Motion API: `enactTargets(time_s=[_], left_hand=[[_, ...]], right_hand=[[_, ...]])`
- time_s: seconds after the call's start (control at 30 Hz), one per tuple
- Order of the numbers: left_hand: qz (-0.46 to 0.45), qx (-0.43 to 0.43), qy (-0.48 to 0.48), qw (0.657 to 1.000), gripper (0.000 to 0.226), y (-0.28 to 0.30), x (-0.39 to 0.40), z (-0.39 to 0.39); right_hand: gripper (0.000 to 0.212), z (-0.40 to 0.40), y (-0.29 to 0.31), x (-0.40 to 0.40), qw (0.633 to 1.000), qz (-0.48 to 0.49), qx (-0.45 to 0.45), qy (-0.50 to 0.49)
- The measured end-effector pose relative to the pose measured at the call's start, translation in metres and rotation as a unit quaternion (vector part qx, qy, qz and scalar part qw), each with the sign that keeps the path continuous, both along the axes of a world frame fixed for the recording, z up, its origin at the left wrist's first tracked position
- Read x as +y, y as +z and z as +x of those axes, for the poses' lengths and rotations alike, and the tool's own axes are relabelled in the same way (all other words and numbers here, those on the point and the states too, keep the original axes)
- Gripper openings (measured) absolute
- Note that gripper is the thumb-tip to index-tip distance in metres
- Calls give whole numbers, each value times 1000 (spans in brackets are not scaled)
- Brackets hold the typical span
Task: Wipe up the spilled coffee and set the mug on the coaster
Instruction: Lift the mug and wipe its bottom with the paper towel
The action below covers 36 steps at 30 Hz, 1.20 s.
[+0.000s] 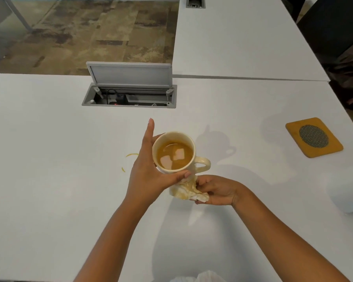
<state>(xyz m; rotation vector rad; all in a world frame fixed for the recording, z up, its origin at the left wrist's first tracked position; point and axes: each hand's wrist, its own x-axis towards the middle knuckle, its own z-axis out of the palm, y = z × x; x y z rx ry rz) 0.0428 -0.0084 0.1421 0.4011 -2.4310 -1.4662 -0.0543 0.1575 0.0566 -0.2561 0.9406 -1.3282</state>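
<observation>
My left hand [147,171] grips a cream mug [200,162] of coffee and holds it above the white table [49,180], its handle pointing right. My right hand [214,190] is closed on a crumpled, coffee-stained paper towel [189,191] pressed against the mug's underside and lower wall. Two thin curved coffee streaks [131,155] lie on the table just left of my left hand. The yellow square coaster [293,131] with a dark mesh disc lies far to the right, apart from both hands.
An open cable hatch [128,94] with a raised grey lid sits in the table behind the mug. A second white table [243,37] joins at the back right. A dark chair [334,23] stands beyond it. White paper [204,276] shows at the bottom edge.
</observation>
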Motion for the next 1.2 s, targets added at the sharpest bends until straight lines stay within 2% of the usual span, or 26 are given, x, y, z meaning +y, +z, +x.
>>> enactTargets(time_s=[0.13,0.2,0.27,0.37,0.4,0.47,0.5,0.53,0.57,0.63,0.7,0.8,0.83,0.93,1.03,1.13,1.2], left_hand=[[8,-5,20,1000,116,-4,-13,3],[9,-9,30,999,118,-7,-21,6],[9,-14,42,999,119,-11,-31,10],[19,-21,77,997,121,-20,-48,19],[21,-22,91,995,121,-23,-53,22],[21,-25,116,993,121,-30,-63,28],[20,-25,128,991,121,-33,-68,30],[19,-24,141,990,120,-36,-73,33],[16,-24,153,988,119,-39,-78,35],[13,-26,182,983,118,-45,-88,39],[11,-30,210,977,119,-52,-97,43],[1,-34,235,971,121,-62,-105,48],[2,-35,243,969,123,-64,-107,49],[20,-33,264,964,125,-71,-110,51],[25,-39,284,958,120,-73,-113,52],[28,-43,295,954,121,-68,-113,51],[35,-43,299,953,120,-65,-112,50]], right_hand=[[21,-8,-6,2,1000,-18,-18,-2],[19,-15,-10,0,994,27,-67,-86],[24,-22,-15,-7,978,107,-49,-171],[28,-33,-24,-29,949,219,140,-176],[27,-36,-28,-38,920,265,233,-170],[25,-41,-37,-56,817,337,439,-162],[25,-42,-42,-65,767,341,522,-150],[25,-43,-47,-75,737,333,572,-135],[25,-42,-52,-86,723,330,595,-122],[23,-41,-63,-108,722,348,586,-123],[20,-41,-71,-131,752,370,514,-183],[15,-39,-70,-164,801,346,413,-260],[15,-39,-71,-174,808,336,405,-266],[15,-35,-72,-198,807,304,461,-212],[26,-26,-81,-220,769,237,589,-73],[22,-9,-81,-235,725,189,662,22],[20,7,-80,-232,724,135,675,47]])
